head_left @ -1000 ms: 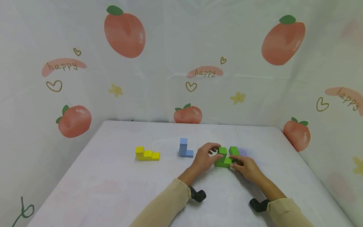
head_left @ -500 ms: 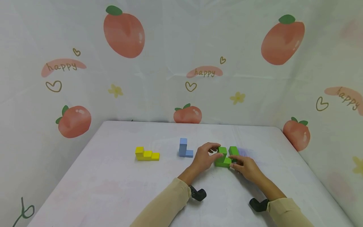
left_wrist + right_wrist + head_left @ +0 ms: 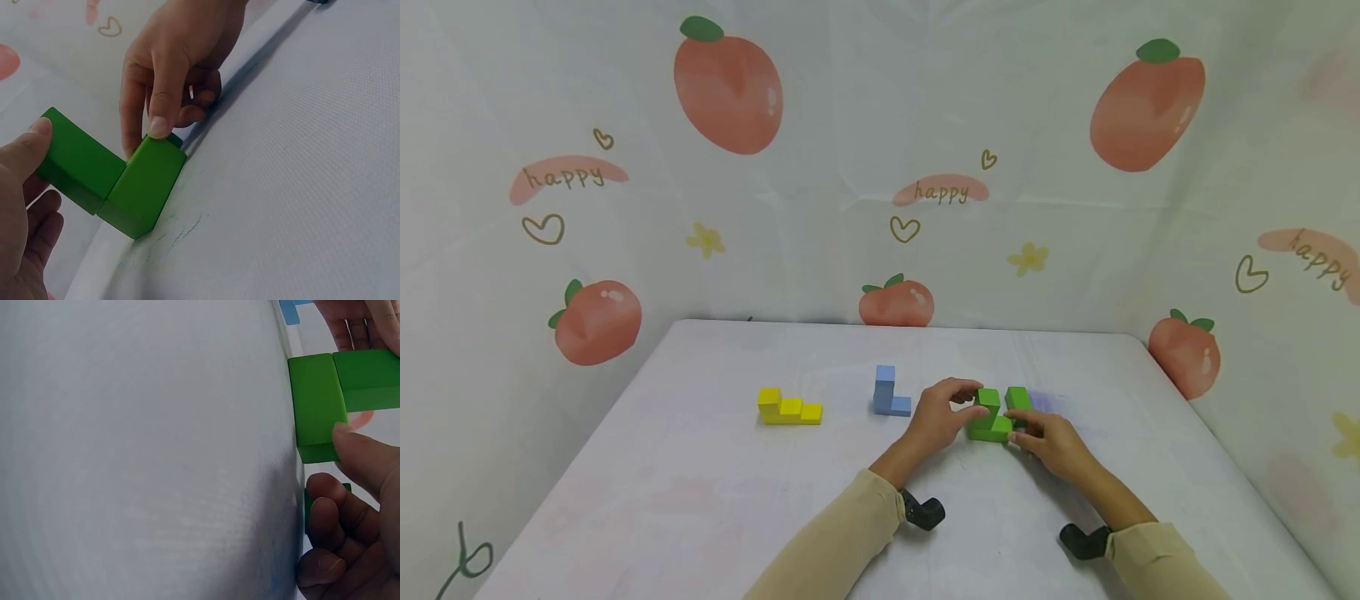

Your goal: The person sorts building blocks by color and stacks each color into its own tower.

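Observation:
Two green blocks form an L: an upright green block (image 3: 988, 400) stands on the left end of a lying green block (image 3: 147, 184). My left hand (image 3: 936, 419) grips the upright block near its top, thumb on the near face and fingers behind. At the other end, my right hand (image 3: 1058, 446) pinches the lying block, its thumb pressed on the end edge in the right wrist view. Just behind my right fingertips stands another green block (image 3: 1018, 402), partly hidden by them.
A blue L-shaped block stack (image 3: 884, 392) stands left of my left hand. Farther left sits a yellow stepped block stack (image 3: 790, 411). All rest on a white table (image 3: 700, 500), before a fruit-printed curtain (image 3: 820, 125).

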Motion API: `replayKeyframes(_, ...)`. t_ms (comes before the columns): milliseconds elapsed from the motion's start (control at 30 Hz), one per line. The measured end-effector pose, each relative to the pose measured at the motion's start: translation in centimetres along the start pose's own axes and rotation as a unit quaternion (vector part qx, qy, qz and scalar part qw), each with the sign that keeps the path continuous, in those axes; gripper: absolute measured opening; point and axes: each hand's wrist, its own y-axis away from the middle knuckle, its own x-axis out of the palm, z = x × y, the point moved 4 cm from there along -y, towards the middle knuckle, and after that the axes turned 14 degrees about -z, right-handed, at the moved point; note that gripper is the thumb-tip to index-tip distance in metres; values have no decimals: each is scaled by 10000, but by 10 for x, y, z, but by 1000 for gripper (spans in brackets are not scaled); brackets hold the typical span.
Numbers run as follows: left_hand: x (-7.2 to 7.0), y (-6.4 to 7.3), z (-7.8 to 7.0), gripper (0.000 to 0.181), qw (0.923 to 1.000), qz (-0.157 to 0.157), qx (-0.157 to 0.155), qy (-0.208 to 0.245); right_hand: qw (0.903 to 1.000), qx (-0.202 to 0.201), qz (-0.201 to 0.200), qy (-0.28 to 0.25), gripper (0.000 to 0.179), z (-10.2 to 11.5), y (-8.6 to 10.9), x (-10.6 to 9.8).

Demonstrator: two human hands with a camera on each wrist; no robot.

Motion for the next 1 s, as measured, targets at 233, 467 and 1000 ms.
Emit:
replayKeyframes(233,0,1,0,41,9997,68,-186,143,10000,2,12,-24,39,0,0,0)
replayKeyframes(467,-1,1,-1,40,9997,128,-204,91,10000,43,-10,-29,39,-2,0,1)
replayKeyframes(1000,-1,0,1,38,9998,121,-180,22,9998,63,-57,164,39,0,1,0)
